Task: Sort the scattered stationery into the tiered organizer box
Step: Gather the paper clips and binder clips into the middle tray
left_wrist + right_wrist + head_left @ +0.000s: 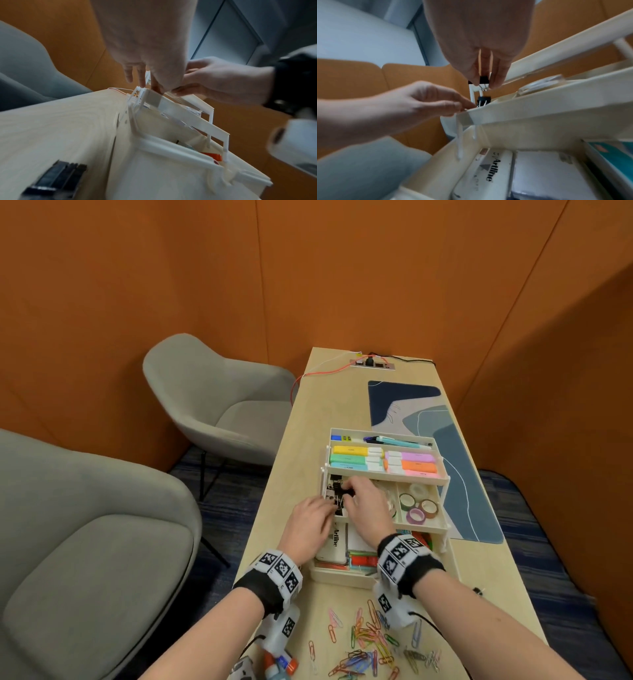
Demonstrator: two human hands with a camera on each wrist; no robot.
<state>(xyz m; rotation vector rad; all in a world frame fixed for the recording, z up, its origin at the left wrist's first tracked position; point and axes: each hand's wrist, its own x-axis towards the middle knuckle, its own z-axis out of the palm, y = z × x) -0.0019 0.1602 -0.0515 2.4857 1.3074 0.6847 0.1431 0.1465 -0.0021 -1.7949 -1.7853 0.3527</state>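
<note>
The white tiered organizer point(342, 577) stands open on the wooden table, with pens and highlighters in its upper tiers. Both hands are at the left compartment of the third tier, where black binder clips point(334, 491) lie. My right hand point(347, 496) pinches one black binder clip point(484, 80) between thumb and finger point(496, 81) above that compartment. My left hand point(467, 108) has its fingertips together at the tier's front left corner, on the wire handles of a second black clip point(483, 100). In the left wrist view, the left hand point(154, 88) touches the tier's corner point(154, 100).
Several coloured paper clips point(370, 642) are scattered on the table near its front edge. Tape rolls point(419, 505) fill the third tier's right compartment. A patterned blue mat point(462, 474) lies right of the box. Two grey chairs point(219, 405) stand to the left.
</note>
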